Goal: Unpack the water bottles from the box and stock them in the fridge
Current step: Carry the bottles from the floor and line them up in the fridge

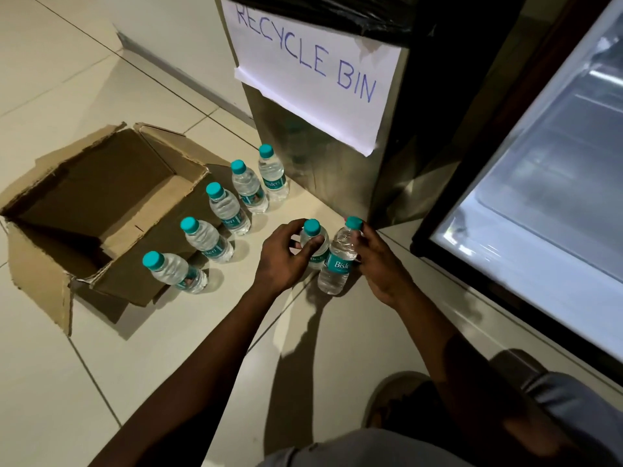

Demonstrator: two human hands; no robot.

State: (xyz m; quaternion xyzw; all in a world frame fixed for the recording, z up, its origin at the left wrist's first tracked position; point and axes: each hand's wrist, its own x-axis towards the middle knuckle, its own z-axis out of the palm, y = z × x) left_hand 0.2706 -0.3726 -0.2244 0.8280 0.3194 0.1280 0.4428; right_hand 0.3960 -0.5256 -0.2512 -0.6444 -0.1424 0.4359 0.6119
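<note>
We are holding two water bottles at once: our left hand (pixel 286 254) is curling its fingers and thumb round the shoulder of the shorter-looking bottle (pixel 314 242), and our right hand (pixel 374 261) is gripping the tilted bottle (pixel 338 261) just beside it, fingers wrapped behind its neck. The two bottles are touching or nearly so between our palms, both at floor level; whether the tilted one is already lifting clear of the tile we cannot quite tell from this angle. To the left of our grip, five more bottles (pixel 224 210) are standing in a diagonal row on the floor, running alongside the open cardboard box (pixel 101 197), which is looking emptied. Beyond our grip is standing the steel recycle bin (pixel 323 156), and to the right of it the open fridge (pixel 539 183) is glowing. We are judging the risk to be in the lift: the bottles are smooth and crowded together, so one could be knocking the other over, or slipping from a high neck grip while we are swinging toward the fridge.
</note>
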